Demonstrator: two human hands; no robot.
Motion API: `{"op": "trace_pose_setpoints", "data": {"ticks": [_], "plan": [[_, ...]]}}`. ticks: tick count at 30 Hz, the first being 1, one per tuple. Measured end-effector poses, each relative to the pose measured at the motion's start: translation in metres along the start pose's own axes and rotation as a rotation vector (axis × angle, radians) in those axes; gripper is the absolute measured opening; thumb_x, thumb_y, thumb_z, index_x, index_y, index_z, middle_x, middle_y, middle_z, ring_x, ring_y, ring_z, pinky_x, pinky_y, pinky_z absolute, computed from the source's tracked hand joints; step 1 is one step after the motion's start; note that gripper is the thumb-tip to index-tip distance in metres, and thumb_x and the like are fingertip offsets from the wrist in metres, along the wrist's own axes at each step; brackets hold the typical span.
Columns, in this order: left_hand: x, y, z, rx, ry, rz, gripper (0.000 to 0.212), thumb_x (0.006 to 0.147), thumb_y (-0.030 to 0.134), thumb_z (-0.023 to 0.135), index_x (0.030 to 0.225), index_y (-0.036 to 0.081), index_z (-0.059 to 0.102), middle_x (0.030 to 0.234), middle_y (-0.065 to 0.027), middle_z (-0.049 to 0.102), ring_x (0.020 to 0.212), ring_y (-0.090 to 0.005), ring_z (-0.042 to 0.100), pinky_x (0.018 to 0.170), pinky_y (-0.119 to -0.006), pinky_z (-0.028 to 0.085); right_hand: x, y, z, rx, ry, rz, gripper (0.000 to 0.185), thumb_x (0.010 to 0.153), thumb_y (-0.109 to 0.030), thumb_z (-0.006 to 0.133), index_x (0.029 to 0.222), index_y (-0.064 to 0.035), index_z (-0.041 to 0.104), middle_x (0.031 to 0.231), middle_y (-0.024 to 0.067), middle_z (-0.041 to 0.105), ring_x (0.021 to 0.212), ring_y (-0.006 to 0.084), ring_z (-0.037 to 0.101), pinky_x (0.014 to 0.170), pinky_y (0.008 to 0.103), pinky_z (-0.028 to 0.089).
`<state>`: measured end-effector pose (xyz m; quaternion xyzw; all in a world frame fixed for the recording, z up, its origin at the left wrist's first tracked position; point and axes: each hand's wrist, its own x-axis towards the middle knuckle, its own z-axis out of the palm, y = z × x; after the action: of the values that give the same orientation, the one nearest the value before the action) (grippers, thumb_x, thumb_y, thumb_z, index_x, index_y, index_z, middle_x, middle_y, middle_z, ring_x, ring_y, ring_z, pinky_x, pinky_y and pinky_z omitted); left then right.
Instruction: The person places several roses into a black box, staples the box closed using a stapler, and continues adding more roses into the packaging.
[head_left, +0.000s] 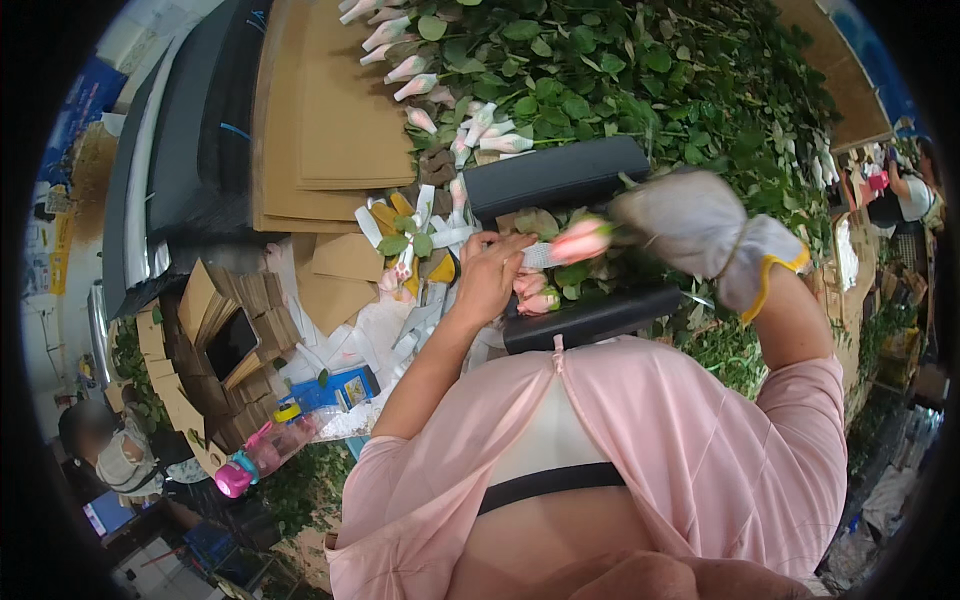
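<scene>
My bare left hand pinches a white mesh flower sleeve, whose right end meets the head of a pink rose. The rose's green base points right, towards my right hand, which wears a grey-white glove with a yellow cuff edge. Motion blurs that glove, and its fingers and any grip on the stem cannot be made out. Just below the sleeve sit more pink rose heads. They lie between two black padded bars, the upper bar and the lower bar.
Many leafy rose stems cover the far side, their sleeved heads facing left. Flat cardboard lies at left. Loose white sleeves, a phone and a pink bottle are nearer. Other people appear at both sides.
</scene>
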<state>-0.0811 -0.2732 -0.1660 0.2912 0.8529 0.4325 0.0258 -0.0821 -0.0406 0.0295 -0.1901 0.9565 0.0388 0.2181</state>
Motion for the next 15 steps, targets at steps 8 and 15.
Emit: {"op": "trace_pose_setpoints", "data": {"ticks": [8,15], "plan": [[-0.005,0.003,0.001,0.388,0.043,0.127,0.043,0.077,0.025,0.068,0.119,0.029,0.062,0.107,-0.0075,0.052,0.103,-0.0281,0.046,0.091,-0.044,0.033,0.068,-0.006,0.110,-0.114,0.478,-0.190,0.012,0.078,-0.015,0.055,0.088,-0.0089,0.057,0.069,0.0099,0.060,0.060,0.0262,0.064,0.050,0.0400,0.052],[-0.002,-0.015,0.003,0.441,0.163,0.313,0.040,0.077,0.031,0.068,0.116,0.027,0.064,0.127,-0.0070,0.050,0.106,-0.0249,0.048,0.092,-0.041,0.031,0.062,-0.018,0.098,-0.220,0.438,-0.120,0.013,0.078,-0.016,0.056,0.089,-0.0083,0.056,0.077,0.0110,0.061,0.064,0.0276,0.064,0.055,0.0430,0.053]]}}
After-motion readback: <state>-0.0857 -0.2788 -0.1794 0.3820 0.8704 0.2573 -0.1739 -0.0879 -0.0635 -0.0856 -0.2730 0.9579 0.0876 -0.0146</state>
